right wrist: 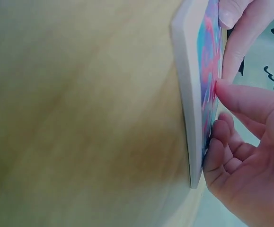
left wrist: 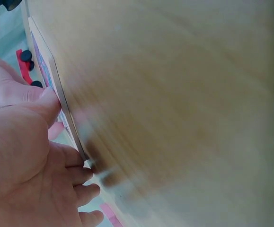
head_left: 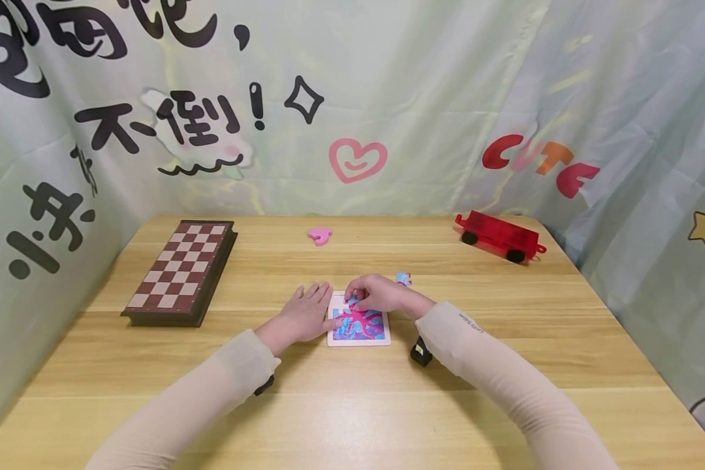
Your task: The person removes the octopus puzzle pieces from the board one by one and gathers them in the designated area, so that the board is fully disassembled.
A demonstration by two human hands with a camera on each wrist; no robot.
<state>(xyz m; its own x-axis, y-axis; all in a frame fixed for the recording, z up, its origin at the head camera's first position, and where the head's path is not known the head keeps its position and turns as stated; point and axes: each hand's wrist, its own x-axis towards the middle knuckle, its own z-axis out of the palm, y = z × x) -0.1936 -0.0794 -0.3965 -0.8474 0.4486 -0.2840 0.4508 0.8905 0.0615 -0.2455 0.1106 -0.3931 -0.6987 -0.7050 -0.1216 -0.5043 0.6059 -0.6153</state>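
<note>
A small jigsaw puzzle (head_left: 360,331) in a pale frame lies on the table, its picture pink, blue and purple. My left hand (head_left: 304,313) rests along its left edge with fingers straight and the thumb on the frame. Over the puzzle's upper part, my right hand (head_left: 382,294) pinches a puzzle piece (head_left: 351,300), mostly hidden by the curled fingers. In the right wrist view the thumb of the right hand (right wrist: 250,165) touches the picture surface. Just beyond the right wrist lies a loose blue puzzle piece (head_left: 403,279).
On the left stands a brown checkered board box (head_left: 179,267). A pink, notched flat piece (head_left: 320,235) lies toward the back. At the back right is a red toy wagon (head_left: 499,235) with black wheels. A printed curtain (head_left: 423,85) hangs behind the wooden table (head_left: 341,418).
</note>
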